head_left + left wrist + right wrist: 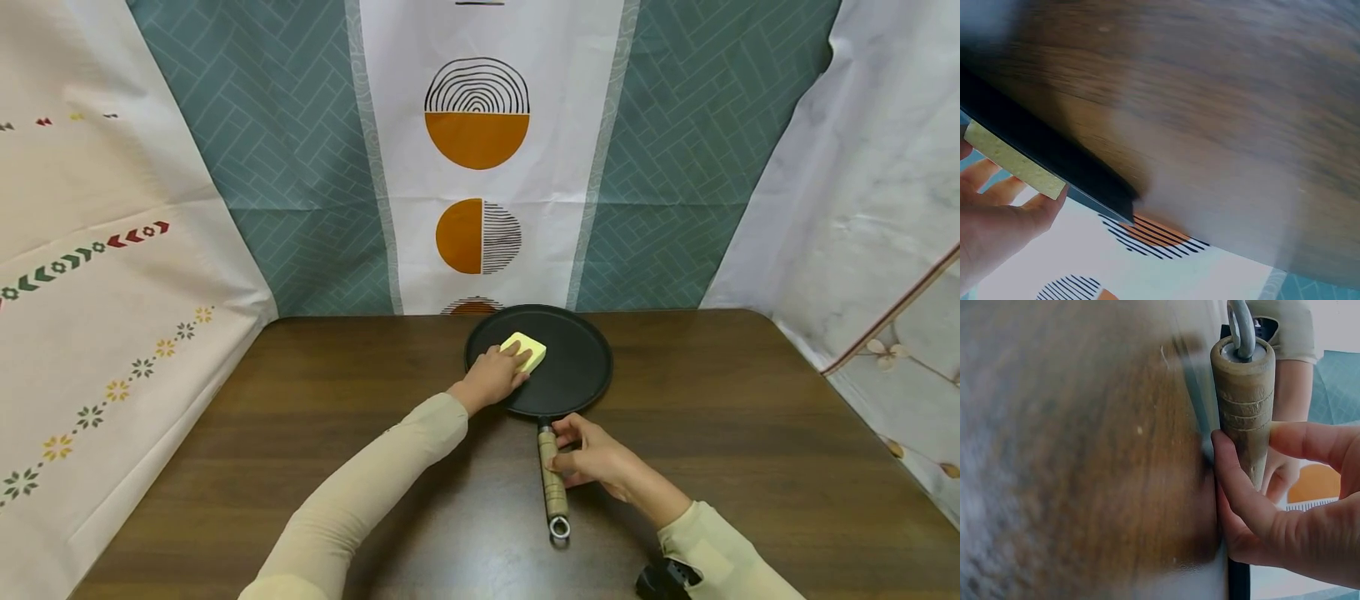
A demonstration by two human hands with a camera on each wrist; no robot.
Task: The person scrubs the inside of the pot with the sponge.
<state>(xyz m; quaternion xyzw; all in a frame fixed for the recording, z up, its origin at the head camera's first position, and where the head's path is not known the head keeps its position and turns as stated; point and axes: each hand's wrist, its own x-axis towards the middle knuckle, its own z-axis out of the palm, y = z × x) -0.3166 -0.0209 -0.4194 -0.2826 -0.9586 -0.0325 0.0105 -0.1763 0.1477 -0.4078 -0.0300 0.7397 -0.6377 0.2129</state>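
Observation:
A round, flat black pan (576, 363) lies at the far edge of the brown table, its wooden handle (553, 483) pointing toward me. My left hand (491, 380) grips a pale yellow sponge (534, 348) against the left part of the pan's surface. In the left wrist view, fingertips show along the edge of the sponge (1016, 161), which sits flat against the dark pan (1054, 147). With thumb and fingers on either side, my right hand (597, 460) pinches the handle below the pan. The right wrist view shows the handle's metal hanging ring (1244, 328) close up.
The brown wooden table (337, 400) stretches to both sides of the pan. A patterned cloth (300, 150) hangs right behind the table's far edge. Light cloths (97, 275) hang along the left and right sides. A black band (667, 579) is around the right wrist.

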